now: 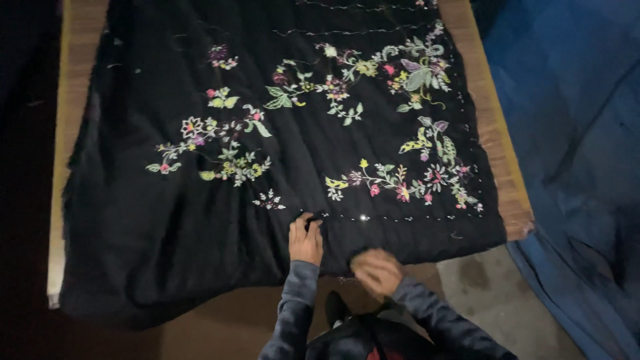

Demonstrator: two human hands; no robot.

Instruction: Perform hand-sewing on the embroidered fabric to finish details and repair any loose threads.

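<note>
Hands apart at the surface's (pixel 497 133) near edge: left hand (pixel 305 239) pinching the black embroidered cloth (pixel 200 220), fingers curled; right hand (pixel 377 270) flat on its hem, blurred.

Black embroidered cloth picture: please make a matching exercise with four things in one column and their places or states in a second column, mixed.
Things:
1. left hand
2. right hand
3. blue sheet
4. black embroidered cloth

Places or states:
A. on the right side of the picture, beside the wooden frame
B. spread flat over the frame
C. resting on the cloth's near edge, blurred
D. on the cloth, by a row of small shiny dots

Pairs: 1-D, 2-C, 3-A, 4-B
</note>
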